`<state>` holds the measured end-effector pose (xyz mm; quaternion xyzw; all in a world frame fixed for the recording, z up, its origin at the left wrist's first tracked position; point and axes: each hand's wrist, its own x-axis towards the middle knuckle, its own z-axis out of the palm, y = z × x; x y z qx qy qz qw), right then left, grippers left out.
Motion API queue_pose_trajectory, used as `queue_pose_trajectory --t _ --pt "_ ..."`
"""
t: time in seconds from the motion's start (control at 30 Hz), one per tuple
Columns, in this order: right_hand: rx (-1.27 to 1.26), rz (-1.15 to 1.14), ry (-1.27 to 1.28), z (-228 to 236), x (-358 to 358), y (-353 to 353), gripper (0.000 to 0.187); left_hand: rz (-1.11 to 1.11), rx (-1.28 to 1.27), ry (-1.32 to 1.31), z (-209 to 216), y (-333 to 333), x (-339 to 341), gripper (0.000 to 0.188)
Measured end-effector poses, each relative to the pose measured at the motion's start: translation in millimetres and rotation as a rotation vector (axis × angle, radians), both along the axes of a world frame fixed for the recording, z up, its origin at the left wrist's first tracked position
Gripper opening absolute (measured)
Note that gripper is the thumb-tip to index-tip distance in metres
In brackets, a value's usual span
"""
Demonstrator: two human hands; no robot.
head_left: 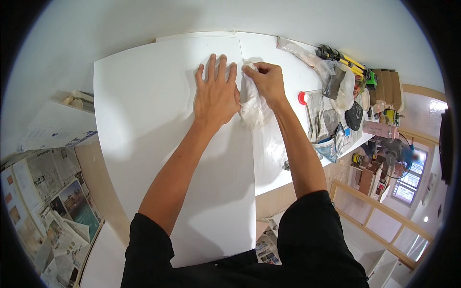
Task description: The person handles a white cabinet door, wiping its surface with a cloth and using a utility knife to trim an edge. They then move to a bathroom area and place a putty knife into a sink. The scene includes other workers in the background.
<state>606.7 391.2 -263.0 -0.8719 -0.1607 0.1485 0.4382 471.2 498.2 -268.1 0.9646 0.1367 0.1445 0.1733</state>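
Note:
My left hand (pixel 215 100) lies flat with fingers spread on a large white board (pixel 144 101). Its thumb rests by the board's right edge, against or very near a crumpled white cloth (pixel 255 111). The top end of the cloth is pinched between the thumb and fingers of my right hand (pixel 269 82), just to the right of that edge. The rest of the cloth hangs loosely toward me along the edge, over the white tabletop (pixel 273 149). Whether anything is wrapped inside the cloth is hidden.
Right of my arm, newspaper (pixel 315 115) carries a red-rimmed roll (pixel 302 98), plastic bags (pixel 343 93), a dark pouch (pixel 354 116) and a blue-banded tub (pixel 326 150). A yellow-black tripod (pixel 348 61) lies behind. Cardboard pieces (pixel 386 86) stand at the far right; newspapers (pixel 62 230) cover the lower left.

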Motion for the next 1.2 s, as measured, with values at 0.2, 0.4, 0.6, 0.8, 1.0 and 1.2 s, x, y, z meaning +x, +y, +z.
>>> queue_pose_trajectory --t 0.2,0.4,0.6,0.8,1.0,1.2 --pt "0.024 -0.057 0.006 5 53 35 0.029 -0.031 -0.017 -0.028 1 -9 4 0.053" --pt "0.01 -0.018 -0.056 4 9 8 0.029 -0.018 -0.013 0.01 6 -2 1 0.052" --pt "0.025 -0.058 -0.015 -4 52 37 0.028 -0.02 0.032 -0.001 2 -5 3 0.056" --pt "0.004 -0.043 0.064 1 35 18 0.029 -0.012 -0.019 0.022 6 -5 2 0.056" --pt "0.07 0.003 0.085 -7 33 14 0.023 -0.006 -0.018 0.024 1 -4 0 0.057" --pt "0.173 -0.017 0.323 6 62 36 0.016 -0.02 -0.033 0.02 1 -3 0 0.057"
